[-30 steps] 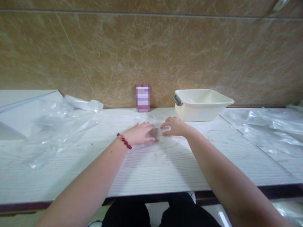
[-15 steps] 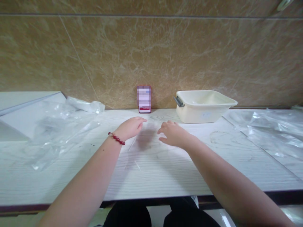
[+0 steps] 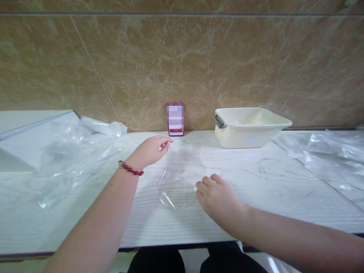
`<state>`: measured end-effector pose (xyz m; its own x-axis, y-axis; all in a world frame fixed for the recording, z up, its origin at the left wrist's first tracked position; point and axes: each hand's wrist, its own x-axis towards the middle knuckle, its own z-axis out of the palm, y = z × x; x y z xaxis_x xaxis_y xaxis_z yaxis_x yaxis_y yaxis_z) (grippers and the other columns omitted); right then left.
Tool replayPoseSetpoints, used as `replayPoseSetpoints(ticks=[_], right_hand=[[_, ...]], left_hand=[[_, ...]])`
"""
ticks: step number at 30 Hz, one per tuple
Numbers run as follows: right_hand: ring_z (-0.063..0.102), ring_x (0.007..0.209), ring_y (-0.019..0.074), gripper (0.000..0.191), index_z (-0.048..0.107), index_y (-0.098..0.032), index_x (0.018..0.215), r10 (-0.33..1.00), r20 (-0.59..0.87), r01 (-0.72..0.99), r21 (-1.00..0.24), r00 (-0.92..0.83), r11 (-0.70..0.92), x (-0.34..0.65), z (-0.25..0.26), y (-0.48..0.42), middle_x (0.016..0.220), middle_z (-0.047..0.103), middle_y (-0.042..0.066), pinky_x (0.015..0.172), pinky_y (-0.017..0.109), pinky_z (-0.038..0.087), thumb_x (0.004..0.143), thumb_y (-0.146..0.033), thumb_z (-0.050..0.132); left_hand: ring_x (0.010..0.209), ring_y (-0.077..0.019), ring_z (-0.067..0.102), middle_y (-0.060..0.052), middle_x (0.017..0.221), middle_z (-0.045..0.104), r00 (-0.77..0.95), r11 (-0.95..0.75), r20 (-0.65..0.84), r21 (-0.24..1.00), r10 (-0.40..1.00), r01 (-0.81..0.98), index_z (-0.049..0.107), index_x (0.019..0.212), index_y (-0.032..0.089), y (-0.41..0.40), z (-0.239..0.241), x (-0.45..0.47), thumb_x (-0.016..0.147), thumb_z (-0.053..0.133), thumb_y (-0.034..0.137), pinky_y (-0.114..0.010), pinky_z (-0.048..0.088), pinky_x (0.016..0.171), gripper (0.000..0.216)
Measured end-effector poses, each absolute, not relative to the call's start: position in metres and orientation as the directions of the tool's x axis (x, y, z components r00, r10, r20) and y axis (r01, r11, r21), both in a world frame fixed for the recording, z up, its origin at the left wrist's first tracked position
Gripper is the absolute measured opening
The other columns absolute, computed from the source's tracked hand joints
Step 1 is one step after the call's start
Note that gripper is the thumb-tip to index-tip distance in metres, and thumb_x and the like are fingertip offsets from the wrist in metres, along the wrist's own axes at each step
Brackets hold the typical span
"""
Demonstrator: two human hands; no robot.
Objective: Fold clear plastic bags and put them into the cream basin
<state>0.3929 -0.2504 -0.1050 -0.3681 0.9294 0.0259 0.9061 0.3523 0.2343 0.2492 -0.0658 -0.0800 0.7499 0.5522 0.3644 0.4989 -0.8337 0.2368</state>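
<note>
A small clear plastic bag (image 3: 178, 178) lies on the white table (image 3: 256, 189) in front of me. My left hand (image 3: 149, 151), with a red bead bracelet at the wrist, pinches the bag's far end and lifts it slightly. My right hand (image 3: 217, 197) rests near the table's front, fingers curled against the bag's near right edge; what it grips, if anything, is hidden.
A phone (image 3: 175, 119) leans upright against the brown marble wall. A cream plastic basin (image 3: 250, 127) stands to its right. Crumpled clear plastic sheeting (image 3: 68, 155) covers the table's left side, and more plastic sheeting (image 3: 327, 155) lies at the right.
My hands have parted: the left moved left and back, raising the bag's far end, while the right pulled back toward the table's front edge along the bag.
</note>
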Motion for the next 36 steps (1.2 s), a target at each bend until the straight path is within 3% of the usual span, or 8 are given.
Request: replayPoseSetpoints(ticks=[3,6,11,16,20,24,28,36], right_hand=[[0.049,0.071,0.0176,0.009,0.057,-0.015,0.07,0.921,0.104,0.922,0.145,-0.376,0.36,0.404,-0.101,-0.246,0.073,0.057,0.006,0.061,0.03,0.034,0.069,-0.013,0.048],[0.05,0.071,0.0151,0.009,0.056,-0.016,0.073,0.937,0.183,0.945,-0.084,-0.296,0.315,0.418,-0.093,-0.237,0.074,0.058,0.004,0.065,0.028,0.035,0.067,-0.016,0.048],[0.053,0.066,0.0115,0.012,0.056,-0.017,0.072,0.984,0.104,0.887,-0.427,-0.145,0.176,0.439,-0.075,-0.204,0.072,0.06,0.002,0.061,0.022,0.038,0.067,-0.018,0.045],[0.053,0.06,0.0106,0.009,0.054,-0.016,0.068,0.997,-0.072,0.789,-0.612,0.016,-0.057,0.456,-0.073,-0.162,0.069,0.061,0.003,0.054,0.02,0.04,0.069,-0.022,0.047],[0.057,0.066,0.0114,0.024,0.05,-0.017,0.084,0.981,-0.151,0.489,-0.851,0.118,-0.19,0.466,-0.086,-0.142,0.08,0.063,0.006,0.054,0.021,0.043,0.078,-0.038,0.039],[0.057,0.073,0.0127,0.044,0.046,-0.018,0.098,0.968,-0.168,0.405,-0.884,0.185,-0.231,0.476,-0.095,-0.145,0.09,0.061,0.008,0.053,0.02,0.043,0.073,-0.054,0.04],[0.057,0.066,0.0129,0.054,0.044,-0.018,0.107,0.958,-0.256,0.489,-0.824,0.128,-0.286,0.483,-0.098,-0.156,0.081,0.062,0.007,0.047,0.019,0.041,0.063,-0.044,0.06],[0.055,0.054,0.0097,0.027,0.048,-0.014,0.089,0.949,-0.193,0.433,-0.854,0.25,-0.288,0.48,-0.121,-0.148,0.065,0.06,0.004,0.046,0.018,0.044,0.066,-0.019,0.06]], left_hand=[[0.088,-0.0167,0.052,-0.005,0.096,0.059,0.751,-0.823,0.36,0.375,0.553,0.426,0.058,0.094,0.018,-0.066,-0.086,0.24,0.079,0.035,0.037,-0.029,0.04,0.077,0.033],[0.091,-0.0165,0.052,-0.005,0.095,0.059,0.807,-0.751,0.273,0.595,0.523,0.286,0.056,0.098,0.018,-0.065,-0.099,0.234,0.08,0.031,0.044,-0.03,0.039,0.081,0.039],[0.101,-0.0222,0.048,-0.012,0.108,0.053,0.927,-0.476,0.181,0.879,0.328,-0.003,0.045,0.113,0.016,-0.062,-0.108,0.229,0.065,0.036,0.064,-0.037,0.035,0.087,0.069],[0.106,-0.0246,0.045,-0.012,0.117,0.048,0.919,-0.34,0.11,0.94,0.378,0.028,0.043,0.116,0.021,-0.065,-0.108,0.229,0.05,0.068,0.042,-0.039,0.035,0.087,0.073],[0.089,-0.0194,0.056,-0.008,0.1,0.06,0.795,-0.331,0.031,0.919,0.606,0.216,0.053,0.102,0.021,-0.062,-0.125,0.243,0.063,0.06,0.031,-0.035,0.042,0.077,0.041],[0.078,-0.0165,0.059,-0.008,0.088,0.063,0.71,-0.306,0.058,0.925,0.702,0.227,0.057,0.091,0.015,-0.053,-0.146,0.257,0.069,0.054,0.033,-0.031,0.045,0.071,0.029],[0.071,-0.0153,0.06,-0.006,0.08,0.063,0.678,-0.218,0.028,0.956,0.734,0.197,0.055,0.088,0.014,-0.048,-0.154,0.263,0.069,0.054,0.032,-0.031,0.046,0.067,0.026],[0.062,-0.013,0.059,-0.005,0.072,0.061,0.589,-0.075,-0.061,0.976,0.805,0.203,0.052,0.085,0.013,-0.056,-0.147,0.267,0.067,0.058,0.023,-0.027,0.047,0.059,0.022]])
